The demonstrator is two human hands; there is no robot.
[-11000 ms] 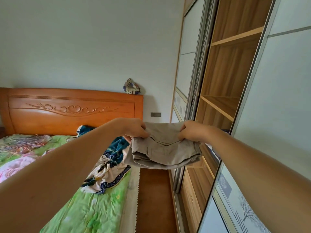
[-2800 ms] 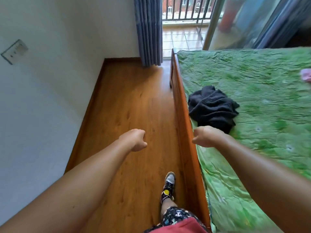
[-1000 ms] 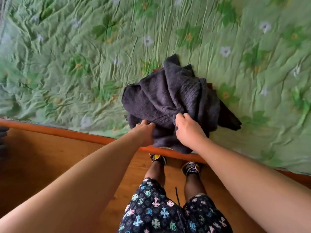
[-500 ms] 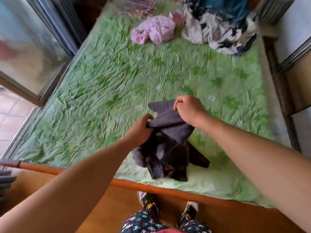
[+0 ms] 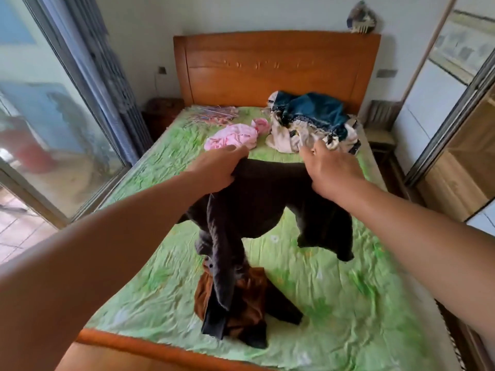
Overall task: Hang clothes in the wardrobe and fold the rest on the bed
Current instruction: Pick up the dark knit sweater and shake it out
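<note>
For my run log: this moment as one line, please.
action: dark grey knitted garment held up over green floral bed sheet | left hand: grips top edge | right hand: grips top edge | below: crumpled brown garment

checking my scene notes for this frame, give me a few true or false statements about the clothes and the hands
1. The left hand and the right hand both grip the dark garment. True.
2. The dark garment lies folded flat. False: it is held up and hangs, with its lower end reaching the brown garment.
3. A pink garment lies near the headboard. True.
4. The brown garment is held in the right hand. False: it lies crumpled on the green sheet, and neither hand grips it.
</note>
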